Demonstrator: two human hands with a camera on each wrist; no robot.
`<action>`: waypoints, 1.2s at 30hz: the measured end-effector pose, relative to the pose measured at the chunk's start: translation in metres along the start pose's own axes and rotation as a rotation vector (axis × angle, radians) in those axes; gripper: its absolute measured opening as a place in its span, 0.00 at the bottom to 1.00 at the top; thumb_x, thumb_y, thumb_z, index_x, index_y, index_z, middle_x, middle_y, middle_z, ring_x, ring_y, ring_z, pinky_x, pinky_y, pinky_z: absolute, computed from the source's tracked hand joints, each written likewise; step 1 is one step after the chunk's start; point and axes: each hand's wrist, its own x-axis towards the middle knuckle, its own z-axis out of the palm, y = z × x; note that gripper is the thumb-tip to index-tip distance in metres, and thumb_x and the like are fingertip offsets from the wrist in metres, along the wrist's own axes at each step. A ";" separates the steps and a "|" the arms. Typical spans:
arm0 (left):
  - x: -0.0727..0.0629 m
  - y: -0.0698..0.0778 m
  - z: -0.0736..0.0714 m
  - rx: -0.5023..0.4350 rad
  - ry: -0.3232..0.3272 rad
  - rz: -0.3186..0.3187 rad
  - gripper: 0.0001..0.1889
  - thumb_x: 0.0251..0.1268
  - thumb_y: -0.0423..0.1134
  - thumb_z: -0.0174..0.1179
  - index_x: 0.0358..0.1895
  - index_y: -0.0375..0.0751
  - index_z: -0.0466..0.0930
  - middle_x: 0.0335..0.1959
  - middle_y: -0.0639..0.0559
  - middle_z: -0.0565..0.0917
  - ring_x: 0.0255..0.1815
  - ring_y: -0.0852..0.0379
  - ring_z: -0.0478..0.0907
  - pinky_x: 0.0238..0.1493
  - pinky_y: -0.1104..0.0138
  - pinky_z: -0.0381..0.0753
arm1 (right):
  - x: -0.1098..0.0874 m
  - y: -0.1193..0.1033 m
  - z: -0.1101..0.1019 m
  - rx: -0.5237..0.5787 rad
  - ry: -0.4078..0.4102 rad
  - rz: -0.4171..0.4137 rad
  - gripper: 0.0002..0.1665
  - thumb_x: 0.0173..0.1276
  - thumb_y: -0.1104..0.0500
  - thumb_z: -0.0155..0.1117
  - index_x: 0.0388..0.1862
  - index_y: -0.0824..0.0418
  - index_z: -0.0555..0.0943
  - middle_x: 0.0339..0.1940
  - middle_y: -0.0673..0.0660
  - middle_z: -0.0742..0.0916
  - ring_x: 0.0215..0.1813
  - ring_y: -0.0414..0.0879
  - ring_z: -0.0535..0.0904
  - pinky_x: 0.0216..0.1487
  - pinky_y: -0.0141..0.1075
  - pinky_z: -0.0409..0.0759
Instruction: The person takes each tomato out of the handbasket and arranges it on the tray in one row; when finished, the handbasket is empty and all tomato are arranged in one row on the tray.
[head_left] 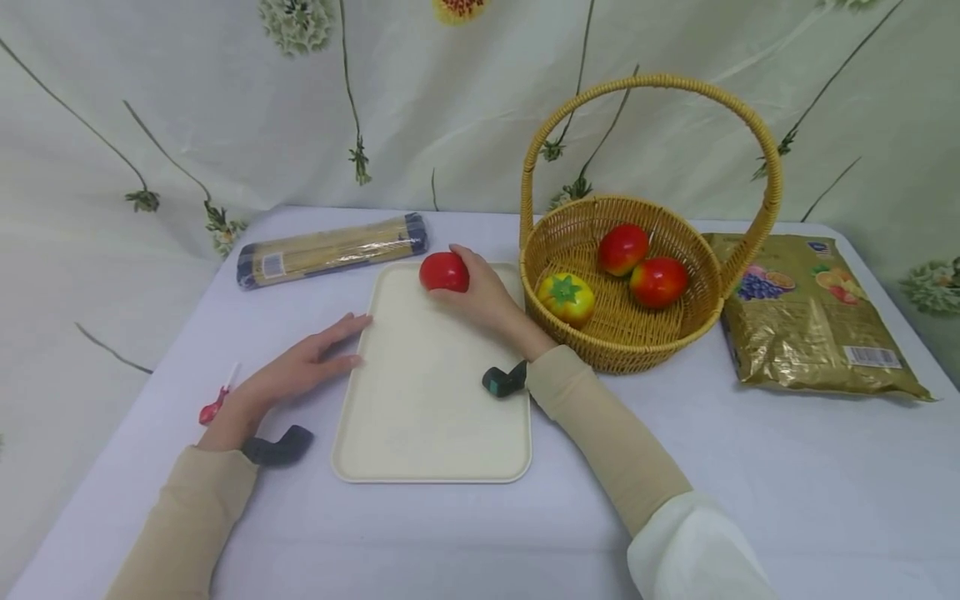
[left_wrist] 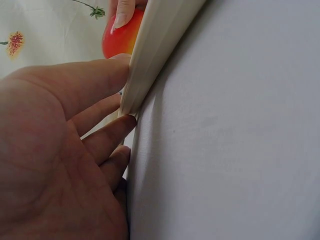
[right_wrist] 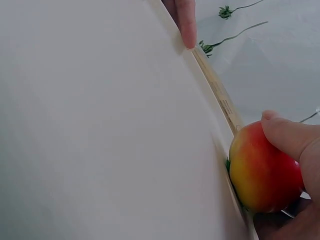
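My right hand (head_left: 487, 292) grips a red-and-yellow tomato-like fruit (head_left: 441, 272) at the far end of a cream tray (head_left: 435, 392). In the right wrist view, thumb and fingers curl round this fruit (right_wrist: 265, 167), its green calyx low against the tray. At the tray's left edge, my left hand (head_left: 300, 362) touches the rim with extended fingers. The left wrist view shows the left thumb (left_wrist: 95, 82) on the tray rim (left_wrist: 150, 50) and other fingertips lower along it. Whether the fruit bears fully on the tray is hard to see.
Right of the tray stands a wicker basket (head_left: 630, 354) with a tall handle, holding several similar fruits. A gold fruit-printed bag (head_left: 817, 317) lies beyond it. A wrapped bundle of sticks (head_left: 333, 250) lies back left; a red-wrapped lollipop (head_left: 215, 407) is beside my left wrist.
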 end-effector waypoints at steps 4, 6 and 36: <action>-0.001 0.000 0.000 -0.009 0.002 -0.002 0.33 0.67 0.48 0.56 0.73 0.50 0.55 0.74 0.42 0.43 0.73 0.45 0.35 0.67 0.45 0.38 | 0.000 0.001 0.000 0.004 0.028 -0.003 0.46 0.60 0.49 0.68 0.72 0.53 0.57 0.68 0.53 0.67 0.65 0.46 0.63 0.58 0.41 0.71; -0.001 -0.001 0.000 -0.013 0.002 -0.003 0.33 0.67 0.48 0.56 0.73 0.50 0.55 0.74 0.42 0.43 0.73 0.45 0.35 0.67 0.46 0.38 | 0.000 0.003 0.000 0.004 0.036 -0.006 0.45 0.60 0.49 0.68 0.72 0.52 0.58 0.68 0.53 0.67 0.65 0.46 0.63 0.58 0.41 0.71; 0.000 0.000 0.000 -0.002 0.004 -0.009 0.34 0.67 0.49 0.56 0.73 0.48 0.54 0.74 0.41 0.42 0.73 0.45 0.35 0.67 0.46 0.37 | -0.004 -0.008 -0.010 0.057 0.069 -0.074 0.45 0.60 0.51 0.68 0.73 0.52 0.57 0.70 0.53 0.65 0.68 0.45 0.59 0.59 0.40 0.70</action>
